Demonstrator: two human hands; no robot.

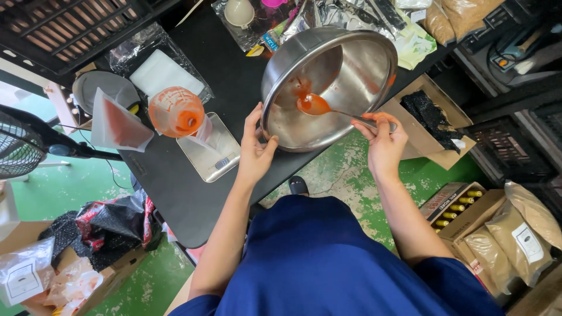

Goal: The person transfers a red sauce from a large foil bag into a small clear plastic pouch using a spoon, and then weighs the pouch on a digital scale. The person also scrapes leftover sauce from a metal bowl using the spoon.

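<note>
Tilting toward the person, one round steel mixing bowl (pixel 339 88) stands on edge over the near rim of the black table (pixel 193 187), its polished inside smeared with red-orange sauce. The left hand (pixel 256 153) curls around the bowl's lower left rim, thumb inside and fingers behind. The right hand (pixel 383 143) pinches shut on the handle of one metal spoon (pixel 319 105), whose oval head, heaped with sauce, lies against the bowl's inner wall. Beyond the bowl's lower lip the table ends and open green painted floor (pixel 345 175) lies below. Just left of the left hand, one flat steel kitchen scale (pixel 213 153) sits near the table's edge, with one orange-stained plastic funnel (pixel 175 111) set in a clear pouch on it. Further left lean a translucent pouch (pixel 117 126) of red sauce and a white block in clear wrap (pixel 164 73). To the right, two open cardboard boxes (pixel 436 126) crowd the floor, along with three tan paper sacks (pixel 527 228).
</note>
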